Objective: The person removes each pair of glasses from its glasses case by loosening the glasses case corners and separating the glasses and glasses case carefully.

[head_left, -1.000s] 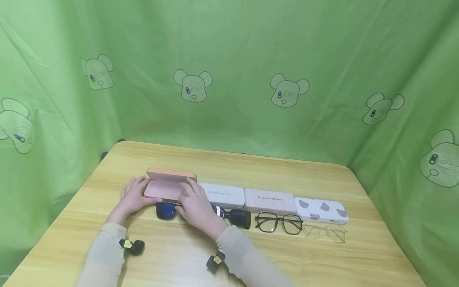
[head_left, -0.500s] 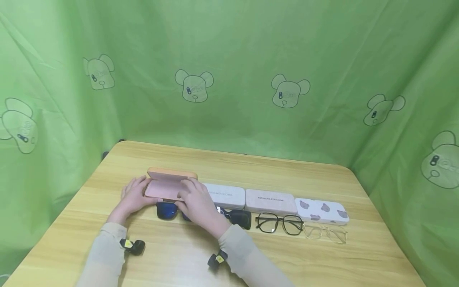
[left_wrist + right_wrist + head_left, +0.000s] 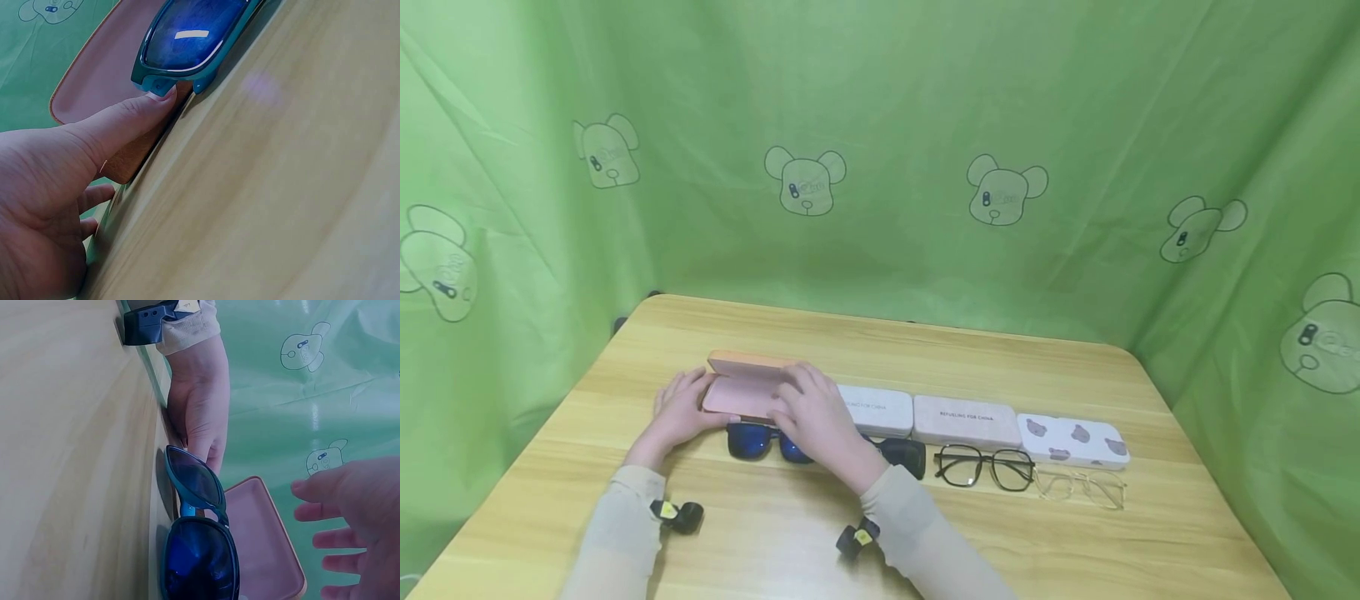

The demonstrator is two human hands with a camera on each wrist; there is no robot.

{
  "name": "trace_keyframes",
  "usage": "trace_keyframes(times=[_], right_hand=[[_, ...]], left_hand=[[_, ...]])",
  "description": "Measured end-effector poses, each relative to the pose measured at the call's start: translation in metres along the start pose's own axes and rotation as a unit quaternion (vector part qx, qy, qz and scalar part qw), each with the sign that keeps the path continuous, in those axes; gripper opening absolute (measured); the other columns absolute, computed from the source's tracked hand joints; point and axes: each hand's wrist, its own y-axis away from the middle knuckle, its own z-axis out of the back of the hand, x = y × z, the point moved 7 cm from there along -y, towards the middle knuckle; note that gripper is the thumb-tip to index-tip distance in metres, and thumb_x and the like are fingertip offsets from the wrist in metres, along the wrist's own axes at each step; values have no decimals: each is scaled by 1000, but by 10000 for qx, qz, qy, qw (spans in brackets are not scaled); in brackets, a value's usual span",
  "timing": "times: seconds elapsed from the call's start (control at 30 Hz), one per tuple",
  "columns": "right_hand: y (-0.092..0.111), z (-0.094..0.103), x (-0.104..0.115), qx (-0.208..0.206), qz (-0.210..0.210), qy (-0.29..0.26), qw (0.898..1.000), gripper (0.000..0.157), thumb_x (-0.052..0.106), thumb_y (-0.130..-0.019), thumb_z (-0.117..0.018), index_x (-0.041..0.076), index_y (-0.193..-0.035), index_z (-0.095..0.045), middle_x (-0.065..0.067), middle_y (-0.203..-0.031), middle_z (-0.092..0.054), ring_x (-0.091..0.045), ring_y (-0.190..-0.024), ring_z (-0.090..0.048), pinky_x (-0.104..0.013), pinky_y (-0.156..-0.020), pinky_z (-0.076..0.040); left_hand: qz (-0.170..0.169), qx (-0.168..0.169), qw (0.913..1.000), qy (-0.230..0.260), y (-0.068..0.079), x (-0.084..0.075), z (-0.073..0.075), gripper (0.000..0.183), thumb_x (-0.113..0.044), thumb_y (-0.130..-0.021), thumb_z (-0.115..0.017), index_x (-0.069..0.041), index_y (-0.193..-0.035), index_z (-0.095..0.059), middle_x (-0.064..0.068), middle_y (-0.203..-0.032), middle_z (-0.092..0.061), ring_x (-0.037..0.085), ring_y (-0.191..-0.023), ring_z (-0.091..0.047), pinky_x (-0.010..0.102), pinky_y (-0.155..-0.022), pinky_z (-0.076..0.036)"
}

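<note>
An orange-brown glasses case with a pink lining stands with its lid raised at the left of the table. My left hand grips its left end, thumb along the front edge and the other fingers behind. Just in front of the case lie blue-lensed sunglasses, whose dark teal frame shows close by my left thumb. Over the case's right end hovers my right hand, its fingers apart and nothing between them. That hand hides the right end of the case and part of the row beside it.
To the right, in a row, lie a white case, a pale pink case and a bear-print case. Before them are black sunglasses, black-framed glasses and thin clear-lensed glasses. A green curtain surrounds the table.
My right hand has shifted slightly to the right, uncovering the blue sunglasses' second lens and covering more of the white case. My left hand and the case have stayed put.
</note>
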Motion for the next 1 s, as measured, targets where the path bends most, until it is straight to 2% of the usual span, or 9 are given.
trace_keyframes(times=[0.2,0.57,1.0], right_hand=[[-2,4,-1,-273,69,3,9996,36,38,-92,-63,15,-120,-64,-7,-135,-57,-25,-129,-52,-44,-108,-46],[-11,3,-9,-454,14,-133,9989,43,40,-92,-64,13,-126,-59,-8,-131,-58,-24,-124,-55,-43,-105,-49],[-36,-4,-19,-54,-422,-460,9980,45,43,-95,-58,13,-129,-58,-8,-134,-58,-24,-128,-53,-42,-108,-46]], left_hand=[[1,-14,10000,-28,0,0,0,90,-45,-75,-79,1,-143,-41,34,-154,-24,60,-141,-9,76,-110,0],[12,12,10000,-25,0,1,0,91,-46,-76,-79,1,-144,-41,34,-154,-24,59,-142,-9,77,-110,0],[22,30,10000,-72,0,0,0,92,-48,-76,-78,1,-144,-40,34,-153,-25,60,-141,-10,77,-110,-1]])
